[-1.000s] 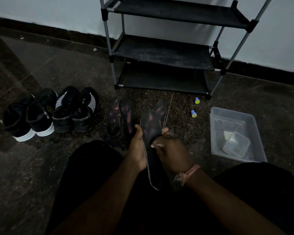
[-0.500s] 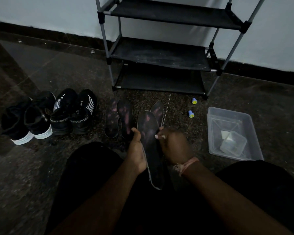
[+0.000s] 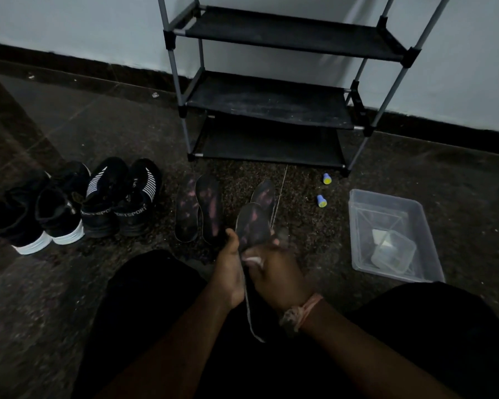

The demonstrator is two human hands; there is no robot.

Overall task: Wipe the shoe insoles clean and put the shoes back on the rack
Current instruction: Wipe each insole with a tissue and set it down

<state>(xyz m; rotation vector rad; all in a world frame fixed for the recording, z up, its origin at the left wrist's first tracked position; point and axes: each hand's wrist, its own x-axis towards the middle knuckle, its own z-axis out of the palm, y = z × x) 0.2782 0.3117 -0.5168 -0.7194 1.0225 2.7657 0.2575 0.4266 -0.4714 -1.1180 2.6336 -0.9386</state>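
The left hand [image 3: 231, 272] grips the insole [image 3: 252, 226] by its left edge, thumb up along the rim, holding it on end over the lap with the toe pointing toward the rack [image 3: 271, 96]. The right hand [image 3: 277, 272] is curled round a small white wipe [image 3: 252, 260] and presses it to the insole's face; the fingertips are blurred, so just how they pinch it cannot be told. The step in hand looks to be the wiping of this insole. To do it well, the left hand should brace the back firmly so the thin sole does not fold, while the right runs the wipe in long strokes from heel to toe, pressing harder over the pinkish worn patches and turning to a fresh face of the wipe as it soils. Three more insoles [image 3: 209, 208] lie on the floor between the lap and the rack's foot, and four shoes [image 3: 110, 197] stand in a row on the floor to the left, so most of the task seems left. A clear tub [image 3: 386, 208] sits on the floor to the right, near two small blue caps [image 3: 321, 200].
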